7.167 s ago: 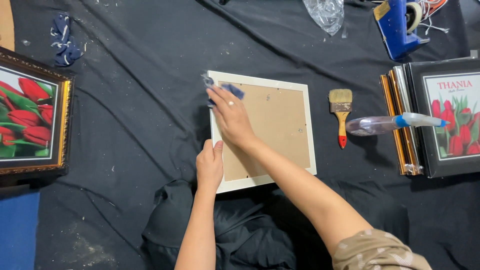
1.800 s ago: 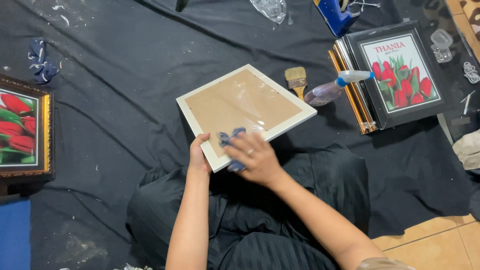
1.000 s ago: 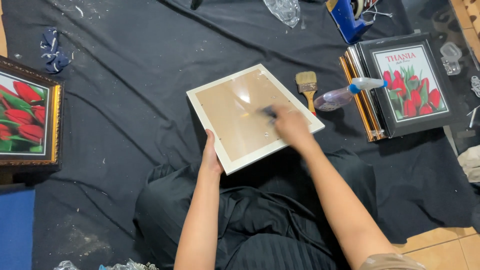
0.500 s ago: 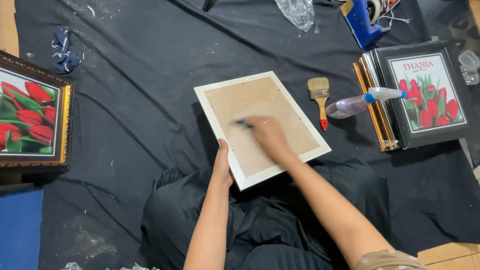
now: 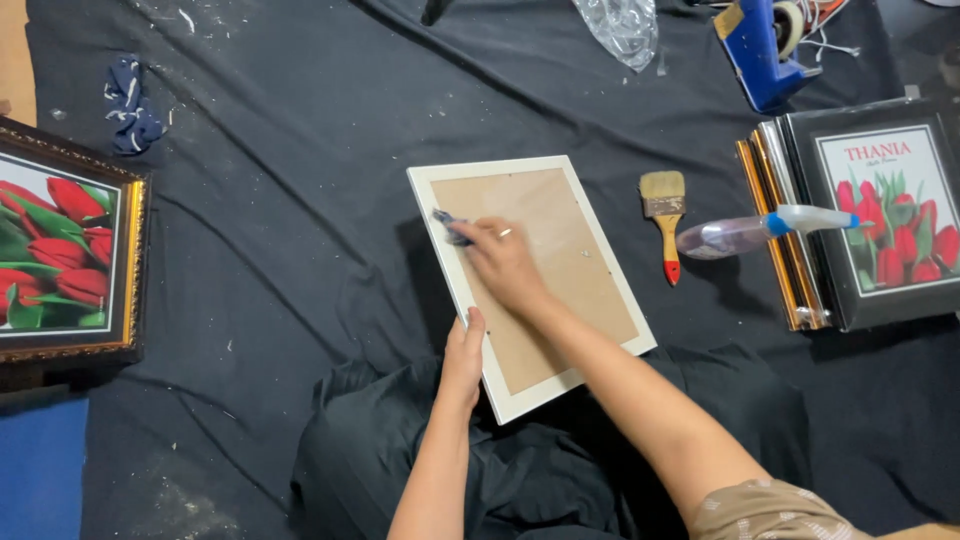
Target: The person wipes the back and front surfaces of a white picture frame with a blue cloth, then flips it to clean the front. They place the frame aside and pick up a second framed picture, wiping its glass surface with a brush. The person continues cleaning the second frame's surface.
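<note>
A white picture frame (image 5: 430,190) lies face down on the black cloth, its brown backing board (image 5: 560,250) facing up. My right hand (image 5: 500,262) presses a small dark blue cloth (image 5: 450,226) against the frame's left inner edge. My left hand (image 5: 462,355) grips the frame's near left edge, thumb on top. The frame's near corner rests over my lap.
A paint brush (image 5: 664,215) with a red-tipped handle and a spray bottle (image 5: 760,230) lie right of the frame. Framed tulip pictures are stacked at right (image 5: 880,215) and one stands at left (image 5: 65,255). A blue tape dispenser (image 5: 765,45), a plastic bag (image 5: 625,25) and a blue rag (image 5: 130,105) lie farther off.
My right hand has slid the blue cloth across the backing board from the near corner to the right side and then to the left edge. My left hand keeps holding the frame.
</note>
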